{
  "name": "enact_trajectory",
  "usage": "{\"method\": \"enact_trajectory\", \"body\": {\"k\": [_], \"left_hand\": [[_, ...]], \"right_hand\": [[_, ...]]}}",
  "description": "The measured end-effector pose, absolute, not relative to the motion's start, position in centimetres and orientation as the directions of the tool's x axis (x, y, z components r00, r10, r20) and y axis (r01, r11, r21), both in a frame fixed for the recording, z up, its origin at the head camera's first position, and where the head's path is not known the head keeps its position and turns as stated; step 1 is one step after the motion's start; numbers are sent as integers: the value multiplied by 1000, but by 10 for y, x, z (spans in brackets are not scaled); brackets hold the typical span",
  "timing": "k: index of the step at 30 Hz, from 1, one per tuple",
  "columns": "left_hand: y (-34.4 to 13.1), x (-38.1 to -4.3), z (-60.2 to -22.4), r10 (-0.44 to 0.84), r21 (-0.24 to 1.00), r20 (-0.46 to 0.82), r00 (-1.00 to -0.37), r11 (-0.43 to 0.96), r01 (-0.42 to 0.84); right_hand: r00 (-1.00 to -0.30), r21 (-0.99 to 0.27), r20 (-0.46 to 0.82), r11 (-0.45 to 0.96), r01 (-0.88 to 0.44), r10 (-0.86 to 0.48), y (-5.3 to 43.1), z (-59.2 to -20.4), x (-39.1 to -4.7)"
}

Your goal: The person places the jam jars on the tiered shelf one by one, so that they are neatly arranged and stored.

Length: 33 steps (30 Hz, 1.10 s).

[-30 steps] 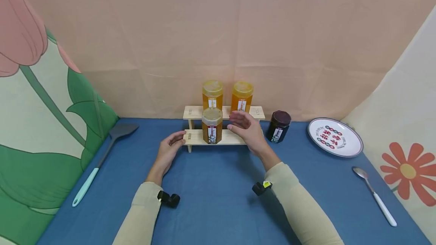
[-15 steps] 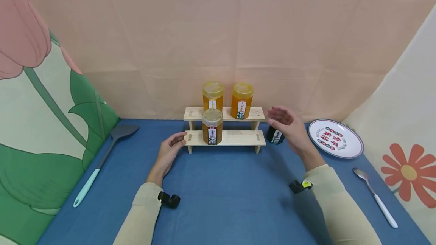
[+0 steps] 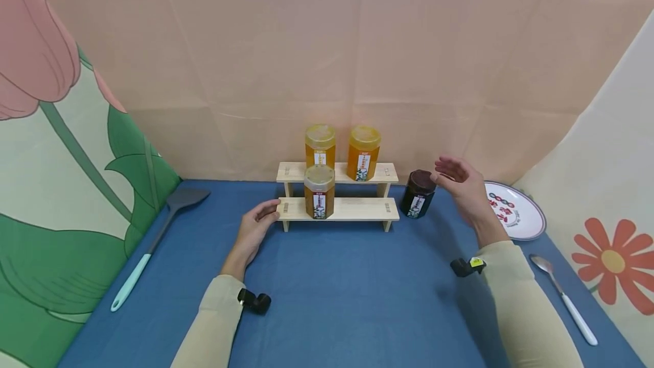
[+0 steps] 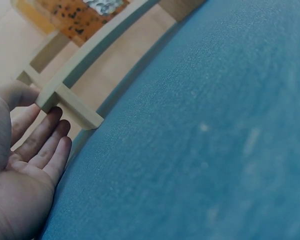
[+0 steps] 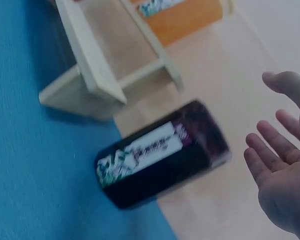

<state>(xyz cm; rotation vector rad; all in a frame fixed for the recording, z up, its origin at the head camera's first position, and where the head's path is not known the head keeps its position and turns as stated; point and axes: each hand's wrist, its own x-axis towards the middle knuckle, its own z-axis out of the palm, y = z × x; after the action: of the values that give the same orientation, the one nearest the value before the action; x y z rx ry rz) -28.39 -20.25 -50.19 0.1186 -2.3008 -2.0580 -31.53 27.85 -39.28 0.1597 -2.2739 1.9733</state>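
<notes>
My left hand (image 3: 257,226) holds the left end of a small two-tier wooden shelf (image 3: 363,208); in the left wrist view its thumb (image 4: 21,94) lies over the board's end and the fingers reach beneath. Two yellow-lidded jars of amber contents, a left one (image 3: 320,142) and a right one (image 3: 364,155), stand on the upper tier. A brownish jar (image 3: 319,193) stands on the lower tier, left of its middle. On the cloth, right of the shelf, a dark jar (image 3: 419,195) stands upright. Just right of it, fingers spread and holding nothing, is my right hand (image 3: 465,192).
Behind the right hand, a white plate (image 3: 531,220) with red print is partly hidden. A spoon (image 3: 574,314) with a white handle lies at the right. Along the left side lies a grey spatula (image 3: 186,197) with a mint handle. A beige backdrop (image 3: 245,61) rises behind the table.
My right hand has moved right, from beside the brownish jar, across the dark jar, to that jar's right side. The left hand has stayed at the shelf's end.
</notes>
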Motion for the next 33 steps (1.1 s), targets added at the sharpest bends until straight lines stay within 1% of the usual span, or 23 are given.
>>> {"method": "enact_trajectory", "body": {"k": [6,13,23,33], "left_hand": [[-202,-284,-501,-86,993,-15,-996,117,-25],[-203,-283,-500,-87,992,-15,-996,124,-25],[-203,-283,-503,-81,993,-14,-997,117,-24],[-203,-284,-502,-86,994,-11,-996,111,-21]], "right_hand": [[-993,-976,115,186,-112,7,290,-409,-325],[-996,-963,74,255,-84,-48,293,-425,-332],[-999,-972,18,236,-26,-36,285,-442,-339],[-996,-975,17,220,-34,-82,283,-453,-345]]}}
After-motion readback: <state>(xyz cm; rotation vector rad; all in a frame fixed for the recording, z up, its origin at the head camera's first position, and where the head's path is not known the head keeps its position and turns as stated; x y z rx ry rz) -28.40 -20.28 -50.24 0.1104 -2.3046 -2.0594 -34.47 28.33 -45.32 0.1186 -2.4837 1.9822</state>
